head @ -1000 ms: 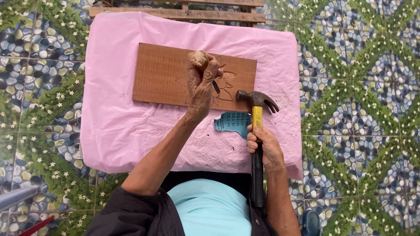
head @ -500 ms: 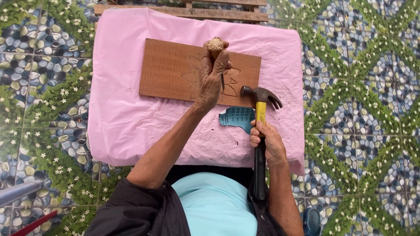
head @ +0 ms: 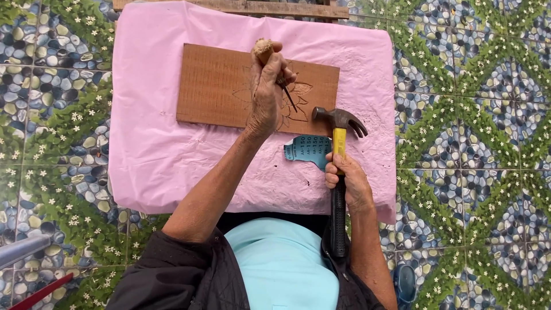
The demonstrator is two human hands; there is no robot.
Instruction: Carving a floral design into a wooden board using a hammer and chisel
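Observation:
A brown wooden board (head: 218,86) with a carved flower outline lies on a pink sheet (head: 172,161). My left hand (head: 267,95) grips a chisel (head: 270,57) with a worn wooden handle; its thin metal blade slants down to the carving. To the right, my right hand (head: 347,183) is closed around the yellow-and-black handle of a claw hammer (head: 340,123). The hammer head hovers at the board's lower right corner, a little to the right of the chisel blade.
A teal printed scrap (head: 307,150) lies on the sheet beside the hammer handle. A wooden plank (head: 241,7) runs along the top edge. Patterned pebble-and-leaf tiles (head: 470,115) surround the sheet. A red stick (head: 40,291) and a grey bar (head: 23,250) show at the bottom left.
My left hand has shifted slightly with the chisel and tilted it more upright on the carving. The hammer stays about where it was beside the board.

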